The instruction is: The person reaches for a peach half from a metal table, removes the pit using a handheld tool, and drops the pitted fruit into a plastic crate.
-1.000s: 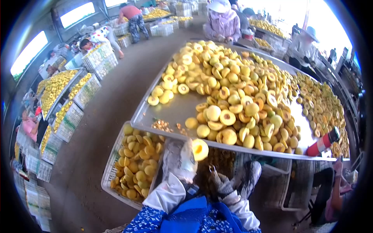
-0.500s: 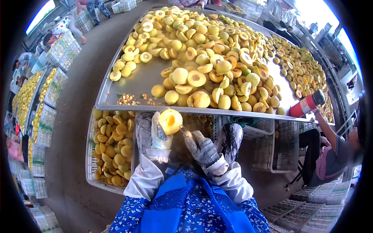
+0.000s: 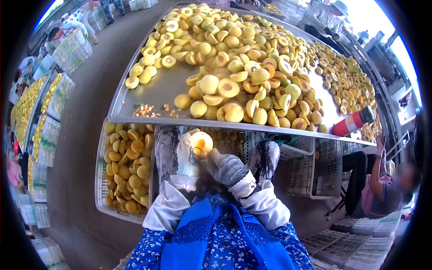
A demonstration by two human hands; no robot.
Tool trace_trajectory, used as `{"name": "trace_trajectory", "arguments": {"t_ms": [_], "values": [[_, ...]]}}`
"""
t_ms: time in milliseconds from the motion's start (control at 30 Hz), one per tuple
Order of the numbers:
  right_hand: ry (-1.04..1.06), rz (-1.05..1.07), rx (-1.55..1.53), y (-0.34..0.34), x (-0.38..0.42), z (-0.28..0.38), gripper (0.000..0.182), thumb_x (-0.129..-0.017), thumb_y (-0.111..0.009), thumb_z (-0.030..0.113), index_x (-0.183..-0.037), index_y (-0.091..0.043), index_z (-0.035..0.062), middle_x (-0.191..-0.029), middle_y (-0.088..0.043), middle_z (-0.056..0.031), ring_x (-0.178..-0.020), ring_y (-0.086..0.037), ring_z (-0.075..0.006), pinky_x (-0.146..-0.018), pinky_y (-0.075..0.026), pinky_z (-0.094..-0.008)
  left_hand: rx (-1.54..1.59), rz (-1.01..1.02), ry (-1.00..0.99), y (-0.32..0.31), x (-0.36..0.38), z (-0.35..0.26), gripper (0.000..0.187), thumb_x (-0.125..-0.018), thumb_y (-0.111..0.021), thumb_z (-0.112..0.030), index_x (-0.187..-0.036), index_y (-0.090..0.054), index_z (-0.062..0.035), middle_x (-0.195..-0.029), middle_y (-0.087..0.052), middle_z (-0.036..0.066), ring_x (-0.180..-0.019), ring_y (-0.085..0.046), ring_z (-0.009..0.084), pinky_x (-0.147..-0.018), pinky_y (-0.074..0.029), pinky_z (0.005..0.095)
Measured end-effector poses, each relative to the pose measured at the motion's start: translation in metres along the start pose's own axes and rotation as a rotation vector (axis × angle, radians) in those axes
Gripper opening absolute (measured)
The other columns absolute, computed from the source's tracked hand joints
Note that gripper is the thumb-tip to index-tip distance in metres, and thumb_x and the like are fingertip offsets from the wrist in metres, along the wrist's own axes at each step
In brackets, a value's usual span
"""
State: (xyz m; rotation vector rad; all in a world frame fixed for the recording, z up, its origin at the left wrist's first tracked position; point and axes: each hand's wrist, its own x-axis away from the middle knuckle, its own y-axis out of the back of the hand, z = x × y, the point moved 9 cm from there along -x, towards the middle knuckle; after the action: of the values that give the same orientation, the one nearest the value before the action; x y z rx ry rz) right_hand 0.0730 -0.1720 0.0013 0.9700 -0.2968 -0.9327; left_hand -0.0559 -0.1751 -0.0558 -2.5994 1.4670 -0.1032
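Note:
My left hand [image 3: 186,155], in a whitish glove, is closed around a yellow peach half [image 3: 202,141] with its hollow facing up. My right hand [image 3: 225,167], in a grey knitted glove, is closed with its fingertips at the near edge of that half. It grips a small pitting tool, mostly hidden by the fingers and fruit. Both hands are above my lap, just in front of the metal table [image 3: 180,118]. Many peach halves [image 3: 228,87] are heaped on the tabletop, some cut side up. Small pit pieces [image 3: 145,110] lie near its front edge.
Left of my knees stands a crate [image 3: 102,198] of peach halves. A red flask [image 3: 353,122] lies tilted on the table's right front. Below are white crates [image 3: 326,173]. A person [image 3: 382,189] sits at the right; others work farther back. Stacked crates [image 3: 45,148] line the left.
My right hand has moved left and in against the peach half; the tool that showed beside the fruit is now mostly hidden. The person at the right has drawn an arm back from the flask.

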Motion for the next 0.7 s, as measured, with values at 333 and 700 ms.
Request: {"name": "trace_trajectory", "arguments": {"t_ms": [333,700], "values": [[0.106,0.098,0.018,-0.028,0.030,-0.042,0.020,-0.085,-0.061,0.030,-0.096,-0.055,0.0138,-0.061,-0.058,-0.0177,-0.053,-0.059,-0.0346,-0.045,-0.043,-0.0442,0.177,-0.278,-0.015,0.087,0.001,-0.006,0.020,-0.092,-0.055,-0.021,-0.097,-0.063,-0.0026,-0.088,-0.063,0.003,-0.080,-0.056,0.0111,-0.075,-0.047,0.0250],[-0.004,0.153,0.074,-0.047,0.027,-0.009,0.022,-0.084,-0.063,0.029,-0.090,-0.057,0.0084,-0.069,-0.063,-0.0167,-0.060,-0.062,-0.0355,-0.048,-0.047,-0.0442,-1.510,-0.334,0.330,0.391,0.125,0.074,0.040,-0.083,-0.057,-0.035,-0.105,-0.061,-0.0018,-0.106,-0.060,0.023,-0.101,-0.056,0.0385,-0.088,-0.044,0.0454]]}}
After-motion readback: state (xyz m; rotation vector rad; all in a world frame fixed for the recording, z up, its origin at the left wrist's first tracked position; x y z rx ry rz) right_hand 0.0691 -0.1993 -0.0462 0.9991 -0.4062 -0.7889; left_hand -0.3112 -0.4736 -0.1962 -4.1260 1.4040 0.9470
